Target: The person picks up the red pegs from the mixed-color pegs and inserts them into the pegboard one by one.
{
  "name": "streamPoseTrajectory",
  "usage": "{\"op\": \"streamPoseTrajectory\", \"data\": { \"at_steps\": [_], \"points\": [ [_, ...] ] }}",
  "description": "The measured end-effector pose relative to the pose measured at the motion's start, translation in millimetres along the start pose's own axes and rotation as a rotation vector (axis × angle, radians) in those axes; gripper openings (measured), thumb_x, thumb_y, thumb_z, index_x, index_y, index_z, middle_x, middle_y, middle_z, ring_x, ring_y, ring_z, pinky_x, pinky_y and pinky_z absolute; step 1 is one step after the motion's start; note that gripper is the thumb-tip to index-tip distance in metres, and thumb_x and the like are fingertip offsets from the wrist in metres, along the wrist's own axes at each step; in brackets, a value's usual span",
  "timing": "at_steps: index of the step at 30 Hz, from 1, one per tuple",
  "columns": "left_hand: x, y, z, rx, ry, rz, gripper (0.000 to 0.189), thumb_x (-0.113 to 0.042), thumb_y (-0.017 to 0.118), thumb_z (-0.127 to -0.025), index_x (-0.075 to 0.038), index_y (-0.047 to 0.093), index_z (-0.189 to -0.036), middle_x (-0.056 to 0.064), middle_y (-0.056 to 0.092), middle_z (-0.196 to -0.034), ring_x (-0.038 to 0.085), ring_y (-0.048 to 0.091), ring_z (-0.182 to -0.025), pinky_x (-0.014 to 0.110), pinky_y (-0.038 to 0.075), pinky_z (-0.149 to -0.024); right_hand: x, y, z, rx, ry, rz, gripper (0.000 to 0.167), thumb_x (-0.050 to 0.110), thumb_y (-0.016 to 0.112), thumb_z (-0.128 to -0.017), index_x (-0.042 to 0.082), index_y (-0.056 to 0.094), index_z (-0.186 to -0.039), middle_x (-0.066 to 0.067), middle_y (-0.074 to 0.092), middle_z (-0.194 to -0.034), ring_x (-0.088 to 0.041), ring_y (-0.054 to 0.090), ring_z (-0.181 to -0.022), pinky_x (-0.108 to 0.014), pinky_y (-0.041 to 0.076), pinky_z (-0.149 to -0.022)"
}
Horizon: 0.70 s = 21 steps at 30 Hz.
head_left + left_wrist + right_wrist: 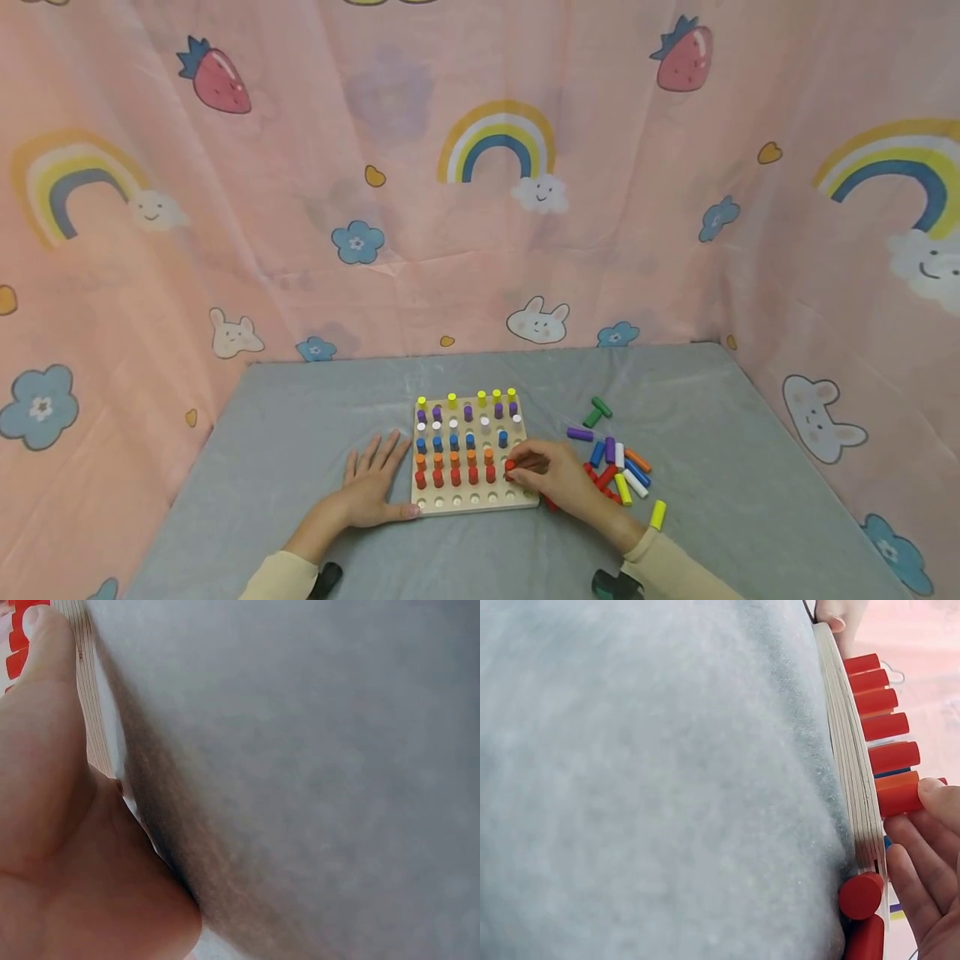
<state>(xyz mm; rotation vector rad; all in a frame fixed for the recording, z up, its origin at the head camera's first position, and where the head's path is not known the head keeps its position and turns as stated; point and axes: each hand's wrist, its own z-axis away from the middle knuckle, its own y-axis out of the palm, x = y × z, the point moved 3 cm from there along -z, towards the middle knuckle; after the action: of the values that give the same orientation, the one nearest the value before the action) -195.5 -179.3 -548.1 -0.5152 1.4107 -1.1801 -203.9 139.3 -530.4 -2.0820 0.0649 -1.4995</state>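
Note:
A wooden pegboard (480, 503) lies on the table, with rows of yellow, purple, white, blue, orange and red pegs standing in its holes. My right hand (558, 479) pinches a red peg (510, 466) between thumb and index finger at the right end of the red row. In the right wrist view that red peg (898, 796) stands upright at the board's top, the thumb against it. My left hand (371, 487) lies flat with fingers spread along the board's left side, its thumb touching the front left corner.
To the right of the board lies a loose pile of pegs, among them a green peg (593, 417), a purple peg (580, 434), a white peg (636, 484) and a yellow peg (657, 515). The grey tablecloth (300, 425) meets a pink patterned curtain (420, 300) at the back.

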Motion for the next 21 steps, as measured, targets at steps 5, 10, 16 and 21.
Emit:
{"op": "streamPoseTrajectory", "data": {
  "at_steps": [5,10,16,21],
  "points": [
    [1.0,0.7,-0.8,0.005,0.000,-0.007,0.114,-0.068,0.073,-0.074,-0.015,0.017,-0.159,0.013,0.006,-0.169,0.044,-0.001,-0.154,0.071,-0.005,-0.116,2.1,0.8,0.2,-0.002,0.006,-0.004,0.016,0.018,0.076,-0.087,0.015,0.072,-0.102,-0.005,0.076,-0.100,-0.010,0.073,-0.085,-0.018,0.058,-0.075],
    [2.2,1.4,-0.1,0.006,0.000,-0.009,0.114,-0.067,0.073,-0.075,-0.015,0.017,-0.159,0.013,0.006,-0.169,0.044,-0.001,-0.154,0.071,-0.005,-0.116,2.8,1.6,0.3,0.002,0.008,-0.026,0.016,0.015,0.075,-0.087,0.014,0.072,-0.103,-0.006,0.076,-0.102,-0.011,0.072,-0.087,-0.019,0.058,-0.075],
    [1.8,0.8,0.3,0.001,0.001,-0.008,0.113,-0.067,0.073,-0.075,-0.015,0.017,-0.159,0.013,0.006,-0.169,0.044,-0.001,-0.154,0.072,-0.005,-0.115,3.0,1.9,-0.1,0.000,-0.032,-0.028,0.017,0.016,0.076,-0.087,0.012,0.072,-0.104,-0.007,0.076,-0.100,-0.010,0.073,-0.086,-0.021,0.059,-0.075],
    [1.2,0.6,-0.6,0.001,-0.002,-0.006,0.114,-0.068,0.072,-0.075,-0.015,0.018,-0.159,0.013,0.005,-0.169,0.043,-0.002,-0.155,0.072,-0.005,-0.115,1.7,-0.1,-0.5,0.012,-0.017,-0.031,0.019,0.018,0.075,-0.088,0.011,0.072,-0.105,-0.008,0.076,-0.100,-0.011,0.073,-0.086,-0.022,0.059,-0.076]
  ]
}}
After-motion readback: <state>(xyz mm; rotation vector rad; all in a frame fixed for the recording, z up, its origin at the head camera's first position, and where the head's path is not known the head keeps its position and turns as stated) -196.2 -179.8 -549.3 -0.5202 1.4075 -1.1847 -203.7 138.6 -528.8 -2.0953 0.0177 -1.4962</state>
